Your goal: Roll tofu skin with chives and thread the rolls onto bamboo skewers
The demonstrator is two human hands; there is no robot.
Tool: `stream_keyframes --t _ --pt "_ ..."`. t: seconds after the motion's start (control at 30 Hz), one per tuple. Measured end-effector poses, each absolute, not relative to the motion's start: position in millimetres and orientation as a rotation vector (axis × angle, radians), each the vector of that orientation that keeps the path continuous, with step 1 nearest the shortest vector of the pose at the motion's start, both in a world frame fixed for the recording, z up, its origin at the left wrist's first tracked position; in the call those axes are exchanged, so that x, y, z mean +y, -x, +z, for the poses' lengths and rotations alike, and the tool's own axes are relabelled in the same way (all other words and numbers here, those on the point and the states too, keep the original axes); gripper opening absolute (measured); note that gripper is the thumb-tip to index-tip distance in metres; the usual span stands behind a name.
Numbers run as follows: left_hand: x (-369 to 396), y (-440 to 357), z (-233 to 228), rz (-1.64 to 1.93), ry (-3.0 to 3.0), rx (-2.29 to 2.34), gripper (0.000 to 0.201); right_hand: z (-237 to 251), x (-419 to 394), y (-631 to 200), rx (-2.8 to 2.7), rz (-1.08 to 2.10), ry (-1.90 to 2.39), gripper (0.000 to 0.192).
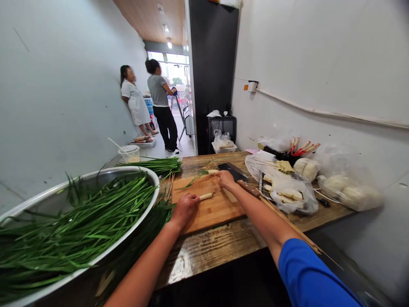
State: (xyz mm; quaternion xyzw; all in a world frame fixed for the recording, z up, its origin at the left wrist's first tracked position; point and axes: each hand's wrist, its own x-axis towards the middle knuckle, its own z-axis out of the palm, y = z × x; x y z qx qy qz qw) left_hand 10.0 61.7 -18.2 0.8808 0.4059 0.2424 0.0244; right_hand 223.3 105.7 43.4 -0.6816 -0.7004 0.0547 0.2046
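My left hand [186,209] is closed around one end of a short pale roll [206,196], which looks like tofu skin wrapped around greens. It is over the front part of a wooden cutting board [194,221]. My right hand [226,179] reaches to the board's far right, its fingers drawn together; what they grip, if anything, is hidden. Close beyond those fingertips lies another pale roll [212,171]. A dark-bladed cleaver [234,171] rests beside my right hand, its wooden handle [248,188] partly behind my forearm. A few green blades [191,182] lie on the board.
A large metal basin [155,181] of long chives [96,226] stands at left, with more chives [162,165] behind. At right are bagged pale pieces [289,196], thin sticks [287,228] and tied plastic bags [351,192]. Two people [161,94] stand in the background.
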Motion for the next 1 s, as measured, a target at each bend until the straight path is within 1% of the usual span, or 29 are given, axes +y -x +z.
stream_keyframes --t 0.13,0.23,0.37,0.47,0.57,0.67,0.77,1.0 --pt "62 -11 -19 0.752 -2.718 1.264 0.027 53 81 -253 -1.823 0.052 1.798 0.036" --pt "63 -11 -20 0.797 -2.647 1.275 0.026 51 22 -268 -1.702 0.020 1.478 0.032" --pt "67 -10 -21 0.799 -2.525 1.271 0.027 17 -71 -262 -1.735 0.155 1.410 0.030" --pt "75 -6 -18 0.748 -2.539 1.162 0.027 -16 -108 -241 -1.743 0.186 1.435 0.032" --pt "83 -2 -13 0.647 -2.591 1.064 0.026 -32 -113 -217 -1.726 0.217 1.470 0.032" --pt "87 0 -8 0.545 -2.611 1.037 0.027 -33 -106 -197 -1.684 0.269 1.489 0.033" --pt "88 0 -5 0.528 -2.612 1.011 0.027 -31 -103 -181 -1.671 0.342 1.461 0.033" --pt "98 1 -4 0.452 -2.641 0.964 0.027 -40 -98 -160 -1.714 0.276 1.469 0.032"
